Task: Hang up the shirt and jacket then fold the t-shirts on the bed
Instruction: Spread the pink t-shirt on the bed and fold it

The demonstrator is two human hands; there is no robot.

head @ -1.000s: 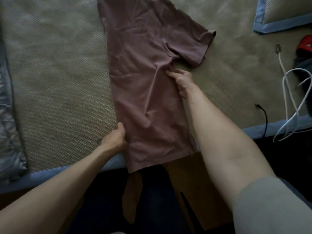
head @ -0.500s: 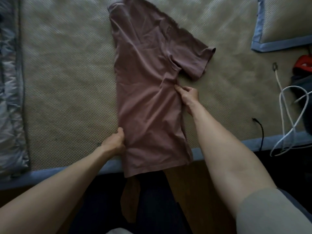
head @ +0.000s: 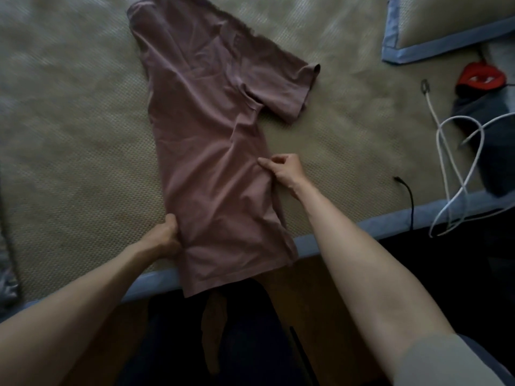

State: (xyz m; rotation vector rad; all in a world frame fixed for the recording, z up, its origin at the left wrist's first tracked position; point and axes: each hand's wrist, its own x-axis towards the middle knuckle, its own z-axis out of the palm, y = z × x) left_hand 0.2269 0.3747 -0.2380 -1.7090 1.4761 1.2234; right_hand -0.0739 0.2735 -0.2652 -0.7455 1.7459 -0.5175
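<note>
Dusty mauve knit, soft and creased, makes up the t-shirt (head: 211, 151), which lies folded lengthwise into a long narrow strip down the middle of the frame. Its one visible short sleeve (head: 281, 84) juts toward the upper right, and its hem hangs just over the near edge of the bed (head: 69, 162). The bed is covered with a beige mat of fine woven, dimpled texture, bound along the lower edge with a smooth pale blue trim (head: 390, 222).

The left hand (head: 164, 238), at lower centre-left, has its fingers curled round the shirt's left folded edge near the hem, gripping the cloth. The right hand (head: 284, 169), right of centre, pinches the shirt's right edge at about waist height, thumb and forefinger closed on the fabric and the other fingers bent.

In the upper right corner lies a pillow (head: 446, 20) in the same beige weave with blue binding. Below it, at the right edge, a thin white cable (head: 446, 168) loops over the mat, a black cable (head: 408, 193) end lies beside it, and a red item (head: 482, 76) rests on dark grey cloth (head: 490, 135).
</note>
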